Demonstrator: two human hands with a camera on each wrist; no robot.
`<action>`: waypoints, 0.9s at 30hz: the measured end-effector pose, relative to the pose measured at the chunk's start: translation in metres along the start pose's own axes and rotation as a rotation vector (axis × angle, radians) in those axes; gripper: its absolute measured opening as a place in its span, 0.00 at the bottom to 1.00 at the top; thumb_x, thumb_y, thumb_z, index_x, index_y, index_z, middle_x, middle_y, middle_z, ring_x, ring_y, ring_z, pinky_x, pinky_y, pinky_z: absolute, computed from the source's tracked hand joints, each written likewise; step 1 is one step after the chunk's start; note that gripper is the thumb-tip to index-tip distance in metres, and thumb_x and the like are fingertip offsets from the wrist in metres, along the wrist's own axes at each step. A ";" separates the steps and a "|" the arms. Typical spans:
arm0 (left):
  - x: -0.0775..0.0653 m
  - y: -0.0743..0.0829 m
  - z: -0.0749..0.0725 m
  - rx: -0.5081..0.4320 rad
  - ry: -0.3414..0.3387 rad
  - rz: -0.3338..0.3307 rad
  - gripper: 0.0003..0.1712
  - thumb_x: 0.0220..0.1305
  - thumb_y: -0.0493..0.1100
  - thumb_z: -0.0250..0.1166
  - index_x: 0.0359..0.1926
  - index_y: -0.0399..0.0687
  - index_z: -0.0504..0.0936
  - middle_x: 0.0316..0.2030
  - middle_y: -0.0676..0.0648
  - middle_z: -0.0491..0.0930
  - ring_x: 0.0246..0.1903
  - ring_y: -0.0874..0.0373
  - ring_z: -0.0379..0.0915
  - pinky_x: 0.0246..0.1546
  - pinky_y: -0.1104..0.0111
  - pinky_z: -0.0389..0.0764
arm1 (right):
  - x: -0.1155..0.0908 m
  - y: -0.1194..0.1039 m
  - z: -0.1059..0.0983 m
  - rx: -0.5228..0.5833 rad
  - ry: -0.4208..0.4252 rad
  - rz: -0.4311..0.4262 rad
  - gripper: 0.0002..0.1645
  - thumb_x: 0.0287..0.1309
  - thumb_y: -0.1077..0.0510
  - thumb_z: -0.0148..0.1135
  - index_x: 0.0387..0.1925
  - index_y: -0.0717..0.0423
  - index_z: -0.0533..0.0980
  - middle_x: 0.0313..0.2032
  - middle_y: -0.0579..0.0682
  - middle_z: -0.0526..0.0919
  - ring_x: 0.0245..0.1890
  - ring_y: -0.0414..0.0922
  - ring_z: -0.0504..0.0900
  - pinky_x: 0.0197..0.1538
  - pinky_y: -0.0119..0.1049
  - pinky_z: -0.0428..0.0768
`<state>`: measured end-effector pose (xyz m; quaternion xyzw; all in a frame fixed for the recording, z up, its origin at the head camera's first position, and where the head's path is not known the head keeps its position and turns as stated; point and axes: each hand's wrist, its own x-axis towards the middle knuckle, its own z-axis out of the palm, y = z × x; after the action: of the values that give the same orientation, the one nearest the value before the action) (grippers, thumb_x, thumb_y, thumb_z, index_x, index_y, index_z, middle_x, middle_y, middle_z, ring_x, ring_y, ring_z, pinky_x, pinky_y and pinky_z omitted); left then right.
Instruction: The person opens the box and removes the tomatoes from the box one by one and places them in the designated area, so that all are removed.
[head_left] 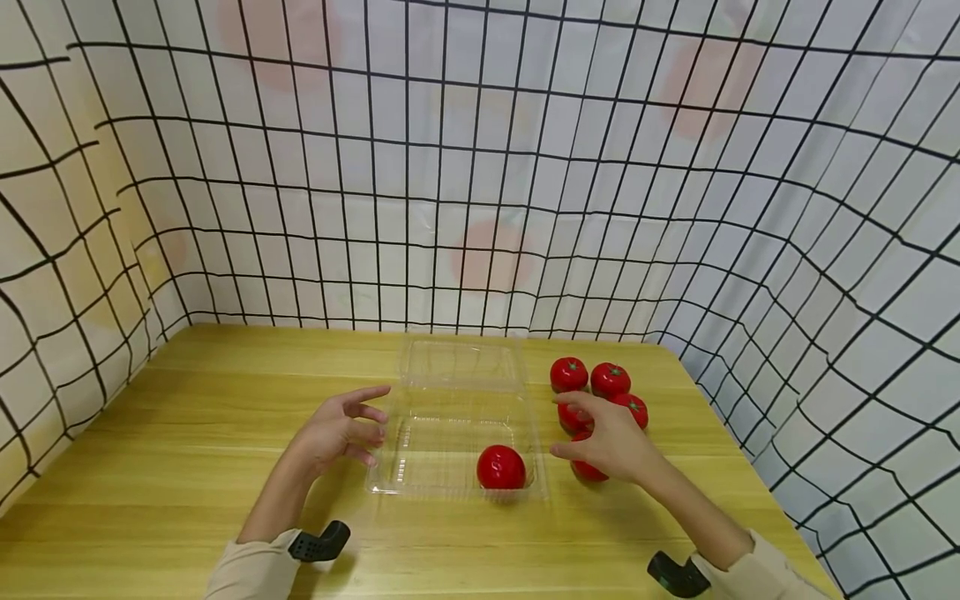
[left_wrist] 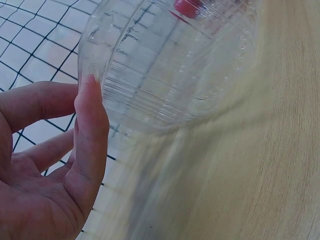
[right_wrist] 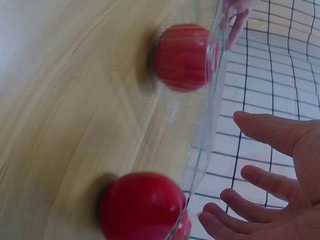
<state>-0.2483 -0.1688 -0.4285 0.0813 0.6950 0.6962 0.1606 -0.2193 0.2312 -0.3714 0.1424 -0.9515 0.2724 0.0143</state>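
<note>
A hinged clear plastic box (head_left: 450, 442) lies with its lid (head_left: 461, 362) folded back. One tomato (head_left: 501, 468) sits in its near right corner. Beside the box's left wall is my left hand (head_left: 341, 429), fingers spread and slightly bent. In the left wrist view a fingertip (left_wrist: 90, 87) overlaps the wall of the box; I cannot tell whether it touches. Over the tomatoes to the right hovers my right hand (head_left: 607, 442), thumb and fingers apart, holding nothing. It partly hides a tomato (head_left: 573, 417) and a nearer tomato (head_left: 588, 472). The right wrist view shows a tomato (right_wrist: 142, 207) below the hand.
Behind the right hand stand more tomatoes with green stems: a back left tomato (head_left: 568, 374), a back right tomato (head_left: 610, 380) and another tomato (head_left: 634, 409). A black wire grid (head_left: 420, 200) with pale cloth encloses the wooden table (head_left: 187, 433) at the back and sides.
</note>
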 end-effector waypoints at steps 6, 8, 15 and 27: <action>-0.001 0.000 -0.001 -0.001 0.005 -0.004 0.44 0.61 0.26 0.62 0.77 0.37 0.58 0.48 0.36 0.73 0.31 0.55 0.79 0.25 0.65 0.88 | 0.007 -0.010 0.009 0.004 0.000 -0.073 0.39 0.49 0.45 0.78 0.64 0.49 0.77 0.58 0.54 0.83 0.54 0.56 0.82 0.53 0.54 0.84; -0.001 0.000 -0.001 0.001 0.006 -0.005 0.44 0.61 0.26 0.62 0.77 0.37 0.58 0.48 0.36 0.73 0.31 0.54 0.79 0.25 0.64 0.88 | 0.009 -0.014 0.012 0.027 -0.012 -0.087 0.39 0.50 0.46 0.78 0.64 0.48 0.76 0.58 0.54 0.83 0.54 0.56 0.82 0.54 0.55 0.83; -0.001 0.000 -0.001 0.005 0.005 -0.004 0.44 0.61 0.26 0.62 0.77 0.38 0.59 0.48 0.36 0.73 0.32 0.53 0.79 0.26 0.64 0.88 | 0.013 -0.032 0.024 0.136 -0.075 -0.055 0.40 0.48 0.49 0.79 0.65 0.44 0.76 0.58 0.50 0.82 0.56 0.56 0.80 0.58 0.54 0.82; -0.001 0.000 -0.001 0.009 0.014 -0.005 0.43 0.61 0.26 0.62 0.77 0.39 0.59 0.49 0.35 0.73 0.31 0.54 0.79 0.25 0.64 0.88 | 0.013 -0.051 0.040 0.214 -0.176 -0.072 0.36 0.48 0.57 0.79 0.61 0.49 0.79 0.59 0.57 0.81 0.56 0.60 0.79 0.58 0.56 0.82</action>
<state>-0.2480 -0.1698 -0.4285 0.0753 0.6993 0.6932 0.1573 -0.2153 0.1658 -0.3780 0.2007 -0.9088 0.3580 -0.0748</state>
